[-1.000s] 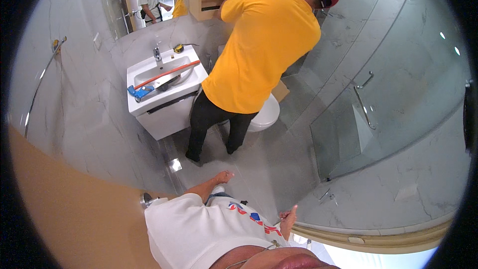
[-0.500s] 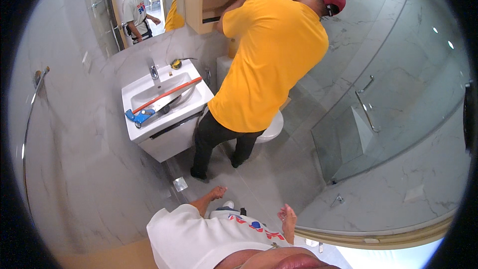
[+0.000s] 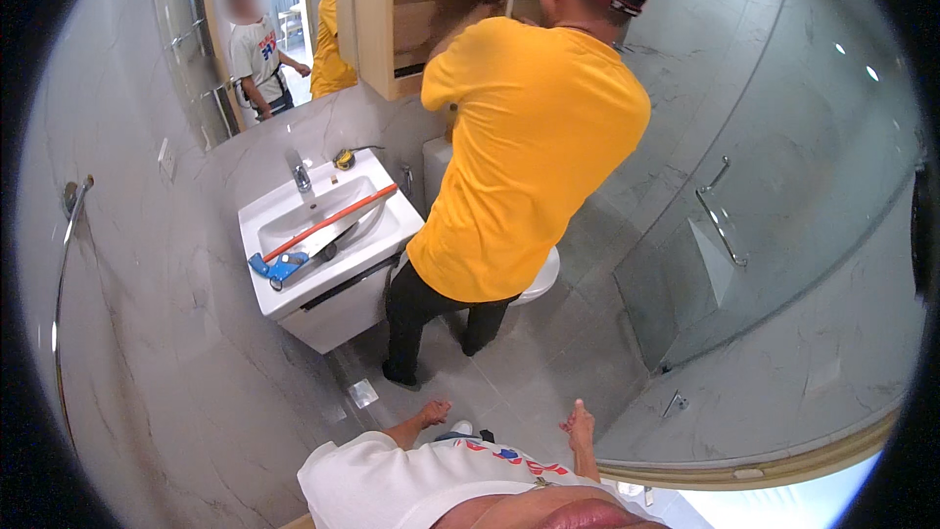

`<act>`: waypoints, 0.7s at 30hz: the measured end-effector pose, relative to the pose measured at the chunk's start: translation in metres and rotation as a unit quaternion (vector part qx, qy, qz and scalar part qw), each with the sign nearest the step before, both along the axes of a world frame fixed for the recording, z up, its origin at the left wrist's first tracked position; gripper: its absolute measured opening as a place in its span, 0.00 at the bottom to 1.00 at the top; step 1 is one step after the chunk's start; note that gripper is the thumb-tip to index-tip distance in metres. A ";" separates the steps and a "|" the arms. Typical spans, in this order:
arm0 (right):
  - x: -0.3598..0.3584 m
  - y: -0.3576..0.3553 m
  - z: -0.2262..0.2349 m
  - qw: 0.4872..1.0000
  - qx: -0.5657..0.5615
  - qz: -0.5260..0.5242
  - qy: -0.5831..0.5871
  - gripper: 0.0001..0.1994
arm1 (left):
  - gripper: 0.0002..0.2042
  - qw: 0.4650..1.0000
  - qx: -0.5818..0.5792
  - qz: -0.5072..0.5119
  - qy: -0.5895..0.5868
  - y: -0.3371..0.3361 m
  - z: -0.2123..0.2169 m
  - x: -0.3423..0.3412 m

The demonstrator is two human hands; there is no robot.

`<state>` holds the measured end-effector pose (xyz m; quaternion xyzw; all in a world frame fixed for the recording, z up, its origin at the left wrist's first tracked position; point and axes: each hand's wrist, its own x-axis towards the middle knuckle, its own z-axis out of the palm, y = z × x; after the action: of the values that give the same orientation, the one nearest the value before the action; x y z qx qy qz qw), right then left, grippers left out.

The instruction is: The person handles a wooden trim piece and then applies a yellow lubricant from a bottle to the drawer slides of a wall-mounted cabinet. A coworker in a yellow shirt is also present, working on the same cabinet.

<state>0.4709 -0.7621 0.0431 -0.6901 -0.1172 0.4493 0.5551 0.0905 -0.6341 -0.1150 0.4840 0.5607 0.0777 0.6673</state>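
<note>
My left hand [image 3: 431, 414] hangs low in front of me over the grey tiled floor, fingers loosely bent and partly apart, with nothing seen in it. On the other side my right hand [image 3: 580, 424] is raised a little, a finger stretched out and the others curled, and no object shows in it. Neither hand touches anything. Ahead, a co-worker in a yellow shirt [image 3: 534, 167] and red cap stands with their back to me, arms reaching into an open wooden cabinet [image 3: 377, 49]. What the co-worker's hands do there is mostly hidden.
Left of the co-worker, a white washbasin [image 3: 257, 225] carries a blue-handled handsaw [image 3: 284, 266], an orange strip [image 3: 333, 222] and a yellow tape measure [image 3: 344, 159]. A toilet [image 3: 540, 277] is partly hidden behind the co-worker. The glass shower panel [image 3: 774, 196] stands right; a towel bar [image 3: 65, 313] lines the left wall.
My view has shifted, so the room sits lower in it. My right hand has turned, with a finger now pointing forward. The co-worker's head and cap have moved left.
</note>
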 end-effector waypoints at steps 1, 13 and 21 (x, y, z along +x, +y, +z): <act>0.003 0.000 0.006 1.000 -0.004 -0.014 0.004 0.24 | 0.23 1.000 0.003 -0.020 0.000 -0.004 -0.003 -0.003; 0.024 -0.040 0.013 0.995 0.073 -0.031 0.058 0.18 | 0.29 0.979 0.072 -0.187 0.016 0.010 -0.003 0.066; 0.080 -0.077 0.006 0.985 0.068 -0.158 -0.002 0.25 | 0.29 0.991 0.001 -0.112 0.079 -0.012 0.043 0.126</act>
<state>0.5504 -0.8392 0.0492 -0.6615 -0.0378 0.3456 0.6645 0.2165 -0.6459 -0.0716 0.5486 0.5542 -0.0357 0.6249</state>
